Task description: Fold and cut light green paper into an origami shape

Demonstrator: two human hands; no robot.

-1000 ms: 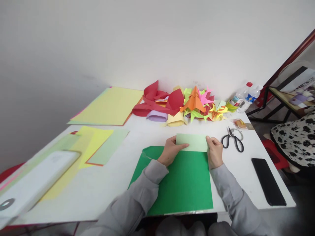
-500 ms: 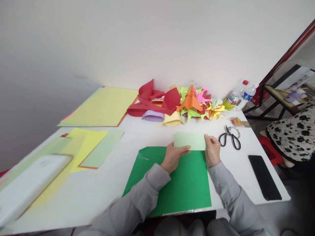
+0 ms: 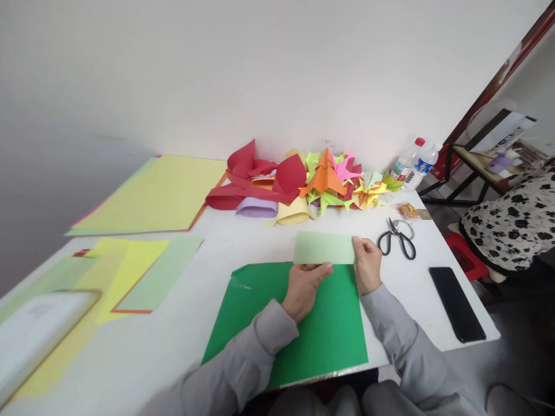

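While both hands pinch it, the pale green paper sits flat between them, just above the desk. Left hand is curled, fingertips closed on the paper's lower edge. Right hand grips the paper's right end, thumb on top. The paper is a matte, folded rectangular strip, long side across. Below it lies a dark green sheet, large, smooth and square-cut, under both wrists. Black-handled scissors lie near the right hand, with a glossy black phone further right. A pile of colourful folded paper shapes stands by the wall.
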